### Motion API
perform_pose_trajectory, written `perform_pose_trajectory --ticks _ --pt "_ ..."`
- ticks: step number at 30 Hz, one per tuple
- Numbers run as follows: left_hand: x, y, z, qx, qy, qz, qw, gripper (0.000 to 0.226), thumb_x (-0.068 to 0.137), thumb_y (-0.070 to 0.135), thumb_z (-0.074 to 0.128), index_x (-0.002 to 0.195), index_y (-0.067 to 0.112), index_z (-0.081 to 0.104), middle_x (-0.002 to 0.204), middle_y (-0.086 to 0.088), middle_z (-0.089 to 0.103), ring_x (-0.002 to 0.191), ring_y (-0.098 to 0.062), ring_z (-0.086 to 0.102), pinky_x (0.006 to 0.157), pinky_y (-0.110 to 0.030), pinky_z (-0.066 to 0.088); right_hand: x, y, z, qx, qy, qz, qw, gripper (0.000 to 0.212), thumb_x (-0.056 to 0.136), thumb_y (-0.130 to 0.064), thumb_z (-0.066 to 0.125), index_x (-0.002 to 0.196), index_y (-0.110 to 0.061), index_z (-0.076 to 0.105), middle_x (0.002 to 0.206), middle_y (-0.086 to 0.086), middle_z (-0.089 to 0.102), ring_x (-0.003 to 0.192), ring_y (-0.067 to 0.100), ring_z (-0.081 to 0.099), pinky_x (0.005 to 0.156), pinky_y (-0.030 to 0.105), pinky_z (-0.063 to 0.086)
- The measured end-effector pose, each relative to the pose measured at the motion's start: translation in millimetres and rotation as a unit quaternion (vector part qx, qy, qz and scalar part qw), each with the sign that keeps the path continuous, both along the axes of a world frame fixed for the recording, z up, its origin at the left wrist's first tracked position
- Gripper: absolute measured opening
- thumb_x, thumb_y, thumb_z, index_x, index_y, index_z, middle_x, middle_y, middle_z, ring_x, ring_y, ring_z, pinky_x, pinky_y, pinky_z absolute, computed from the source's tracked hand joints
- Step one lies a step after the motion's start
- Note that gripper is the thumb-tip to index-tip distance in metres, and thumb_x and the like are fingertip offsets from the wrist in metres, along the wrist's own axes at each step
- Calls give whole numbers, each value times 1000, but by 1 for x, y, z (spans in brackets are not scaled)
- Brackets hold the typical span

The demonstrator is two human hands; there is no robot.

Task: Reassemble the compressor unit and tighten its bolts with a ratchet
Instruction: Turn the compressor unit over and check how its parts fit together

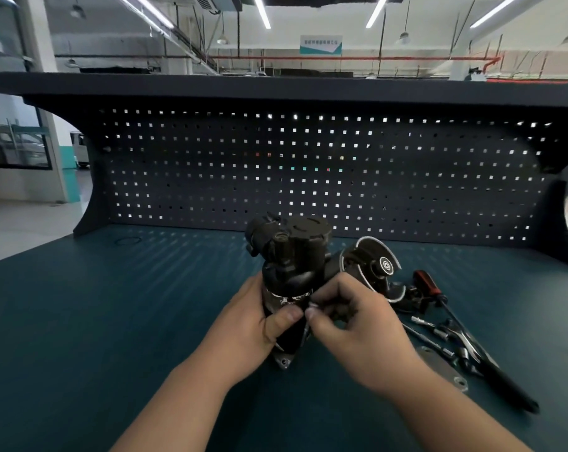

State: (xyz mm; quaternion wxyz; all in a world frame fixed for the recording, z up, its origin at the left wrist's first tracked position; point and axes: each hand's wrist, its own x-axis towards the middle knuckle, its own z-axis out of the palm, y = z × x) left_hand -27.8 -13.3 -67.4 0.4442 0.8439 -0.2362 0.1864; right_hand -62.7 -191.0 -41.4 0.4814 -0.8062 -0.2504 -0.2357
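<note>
Between the two hands stands the compressor unit [289,252], a black cylindrical body upright on the teal bench mat [113,305], its mounting ear showing just below the wrists. The left hand [246,324] wraps round the lower body, with its thumb laid across the front. The right hand [351,324] has its fingers curled and pinches something slim and shiny against the housing, right beside the left thumb. It is most likely a bolt [305,334], though it is too small to be sure.

Just beyond the right knuckles a scroll-faced disc [378,265] leans against the unit's side; whether it is fitted or only resting there I cannot tell. Farther out to the right of that hand lie a red-and-black screwdriver [427,283], loose sockets and extension bars [439,332], and the ratchet [491,370], its long dark handle running away from the wrist. A flat metal cover plate [439,367] lies apart from the body, near the right forearm.

I would place the job early to middle (the hands are on a fastener, not on a tool). The main body seems gathered, and a bolt looks to be going in by finger. The plate has not yet been fitted, the ratchet lies untouched, and all the tightening remains.
</note>
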Motion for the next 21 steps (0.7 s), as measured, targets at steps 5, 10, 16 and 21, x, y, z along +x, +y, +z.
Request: perform_pose_trajectory --ticks 5,10,16,21 --pt "-1 -5 3 175 -7 121 977 107 46 102 18 128 35 38 114 15 40 108 -11 39 92 -36 39 18 -33 3 -76 47 -13 996 20 76 -11 70 71 -24 56 71 -12 63 57 3 55 56 16 45" --pt "-2 -8 1 302 -7 195 933 100 45 96 20 131 45 27 117 18 31 103 -8 30 91 -29 31 24 -69 7 -45 60 -60 995 24 75 -4 61 73 -26 52 58 -10 56 48 2 43 48 17 39" --pt "-5 -10 -4 364 -15 216 906 98 44 94 19 131 47 24 121 14 28 106 -12 28 92 -30 30 30 -87 -7 -35 97 -171 980 20 85 -6 48 74 -22 53 63 1 57 49 6 48 44 18 36" --pt "-4 -7 -7 351 -26 218 910 96 49 92 24 134 47 25 123 14 29 108 -11 28 92 -30 30 39 -84 -16 -76 178 -164 967 18 89 -6 42 83 -22 49 75 -1 54 62 14 47 54 27 34"
